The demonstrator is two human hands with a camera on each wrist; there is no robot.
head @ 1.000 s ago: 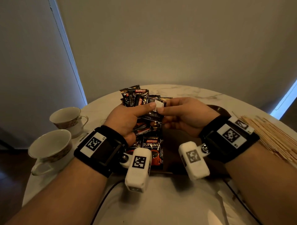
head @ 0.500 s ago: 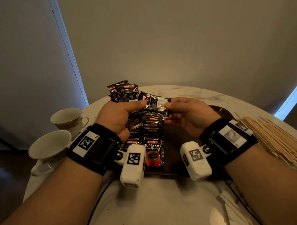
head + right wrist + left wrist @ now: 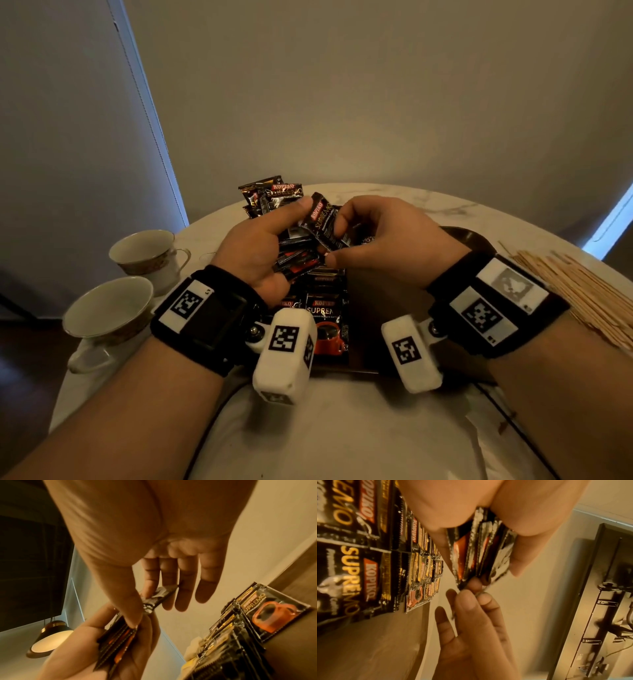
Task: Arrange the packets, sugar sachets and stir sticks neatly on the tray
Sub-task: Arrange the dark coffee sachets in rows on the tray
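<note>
The right hand pinched one coffee packet between thumb and forefinger, its other fingers loosely spread. The left hand clasped a fanned stack of packets, touching the pinched packet's lower end. That packet's long axis ran tilted, up and away from the right-hand pinch. The laid row of packets on the tray lay directly below both grips, nearer the wrists; the right hand was judged better placed to set it down.

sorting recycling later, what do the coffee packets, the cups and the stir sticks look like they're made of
Coffee packets: glossy printed foil or plastic film, judging by the sheen and the serrated, crimped edges.
Cups: glazed ceramic, probably porcelain; smooth pale surface with a patterned band on the outside.
Stir sticks: pale, matt, thin strips, likely wood or bamboo; too small to tell which.
</note>
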